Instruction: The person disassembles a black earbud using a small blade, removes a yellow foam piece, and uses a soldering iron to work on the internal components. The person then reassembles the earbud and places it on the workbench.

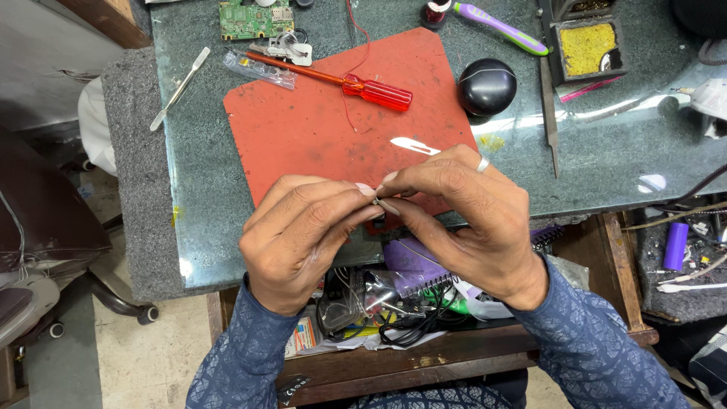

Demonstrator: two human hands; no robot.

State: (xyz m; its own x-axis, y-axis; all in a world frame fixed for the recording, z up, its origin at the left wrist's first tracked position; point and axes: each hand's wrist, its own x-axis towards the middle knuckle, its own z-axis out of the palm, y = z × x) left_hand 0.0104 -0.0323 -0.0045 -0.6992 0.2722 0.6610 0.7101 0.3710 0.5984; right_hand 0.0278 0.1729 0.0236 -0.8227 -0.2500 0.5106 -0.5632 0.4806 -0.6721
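two hands (303, 235) (466, 216) fingertip to fingertip

A single head-worn view looks steeply down from above the person's chest, close over the near edge of the desk (606, 174) (its far side runs out the top), taking in the open drawer (394, 356) and floor (144, 348) at left.

tiny part (376, 201) pinched between fingers (366, 189), too small to tell, circuit board (255, 18) cut off by top edge
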